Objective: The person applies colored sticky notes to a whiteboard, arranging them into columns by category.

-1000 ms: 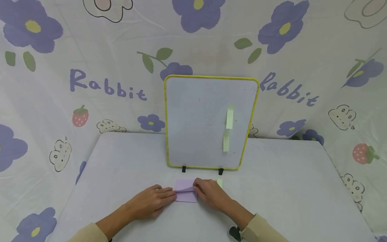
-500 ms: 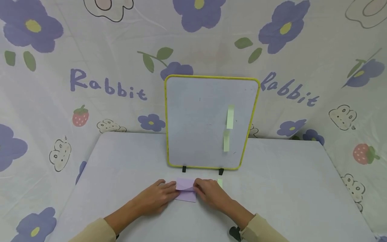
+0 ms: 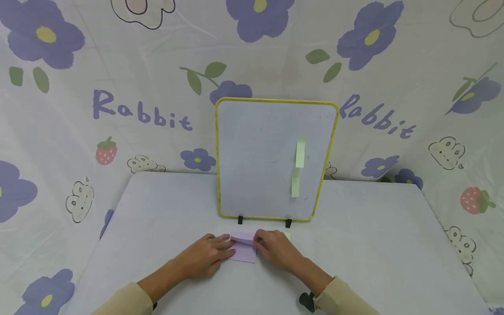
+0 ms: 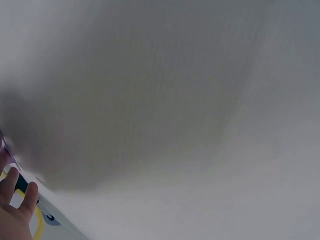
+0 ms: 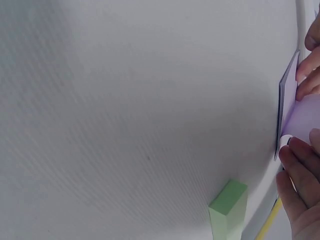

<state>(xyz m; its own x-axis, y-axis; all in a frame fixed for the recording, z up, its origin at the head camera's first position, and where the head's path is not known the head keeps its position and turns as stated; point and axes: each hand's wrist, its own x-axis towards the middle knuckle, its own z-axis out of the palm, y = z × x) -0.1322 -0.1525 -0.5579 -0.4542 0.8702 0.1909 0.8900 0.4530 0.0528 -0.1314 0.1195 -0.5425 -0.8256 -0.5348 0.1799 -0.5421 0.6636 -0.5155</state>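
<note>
A person's 2 hands work at a purple pad (image 3: 245,255) on the pale surface (image 3: 177,210), just in front of a propped whiteboard (image 3: 261,175), as I watch by remote camera. The left hand (image 3: 205,256) lays its fingertips on the pad's left side; its grip is loose, the fingers fairly straight and pressing rather than clasping. The right hand (image 3: 276,249) has a narrow grip, pinching what looks like the top sheet (image 3: 243,240) at its right edge. I judge the step in hand to be peeling that sheet, whose lifted part bends above the pad; the next move likely calls for a steady pull while the left hand pins the rest down.

The sheet looks thin and pliant, curving smoothly between the hands, while the square pad beneath lies flat with a crisp edge. Partly hidden by the right hand, a green pad (image 5: 229,212) shows as a narrow, straight-sided block in my right wrist view. The whiteboard, smooth and round-cornered, has a yellow rim, 2 black feet (image 3: 240,220) and 2 slim green strips (image 3: 300,154). Behind it hangs a creased, flower-printed cloth (image 3: 271,65).
</note>
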